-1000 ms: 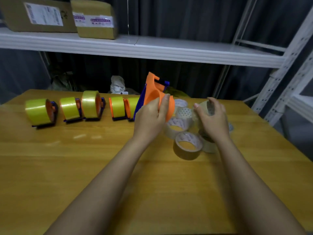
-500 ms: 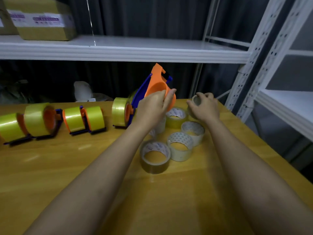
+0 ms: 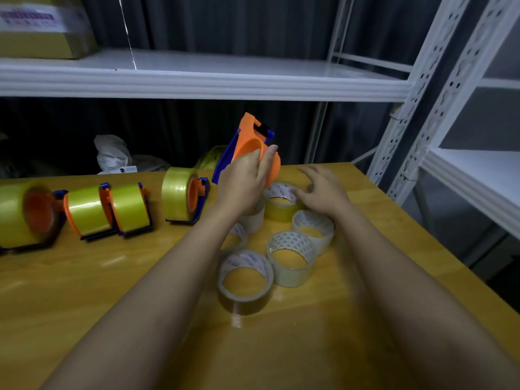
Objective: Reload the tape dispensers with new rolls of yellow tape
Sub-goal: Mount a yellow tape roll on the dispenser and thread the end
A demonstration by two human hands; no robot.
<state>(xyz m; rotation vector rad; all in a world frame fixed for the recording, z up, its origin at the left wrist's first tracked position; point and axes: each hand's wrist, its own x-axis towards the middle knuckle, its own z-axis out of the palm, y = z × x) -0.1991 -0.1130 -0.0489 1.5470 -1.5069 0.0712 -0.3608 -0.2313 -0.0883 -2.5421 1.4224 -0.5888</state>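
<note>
Gripping empty dispenser (image 3: 254,142) left hand (image 3: 244,183); right hand (image 3: 323,190) spread over roll (image 3: 281,202).

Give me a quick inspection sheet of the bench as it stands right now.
Surface: wooden table, bare at the front.
Job's things: empty orange dispenser held up; four loaded dispensers in a row at left; loose tape rolls clustered at centre right.
Clutter: white bag behind the table.
Hands: left hand grips the empty dispenser; right hand, fingers spread, over a yellowish roll; contact unclear.
Cables: nothing seen.
Surroundings: white metal shelving with a cardboard box; dark curtain behind.
</note>
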